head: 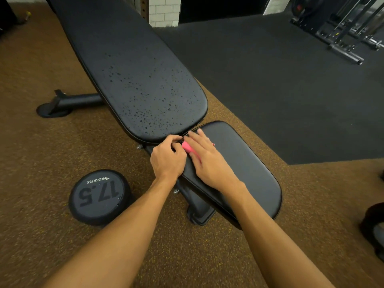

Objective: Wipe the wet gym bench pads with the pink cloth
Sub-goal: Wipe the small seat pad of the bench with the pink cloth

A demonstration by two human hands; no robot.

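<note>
— Fingers (193,137) of the right hand (204,161) lie stretched and nearly flat, pressing the pink cloth (188,148) down onto the seat pad (239,163). Do you see the same?

— Yes. Most of the cloth is hidden under that palm; only a bunched pink fold shows on the thumb side, plus a sliver past the far edge of the hand.

— And the left hand (167,161)?

— Its fingers (176,140) are curled inward, tips right at the pink fold. Whether they actually pinch the cloth or only touch it, I cannot tell.

— Where are both sets of fingers relative to the pads?

— Right at the gap between the two pads. The long back pad (133,80) begins just beyond the fingertips and runs away from them, up and to the left. The seat pad lies under the right fingers and extends back toward the wrist.

— Is the back pad wet?

— Droplets (145,94) speckle its near half, just ahead of the fingers. The seat pad looks smooth, with no drops that I can make out.

— Anything else nearby?

— A dumbbell (99,197) marked 17.5 stands on end on the brown floor (52,163), to the left of and behind the left fingers. The bench's black foot (68,102) sits further left, ahead of them.
</note>
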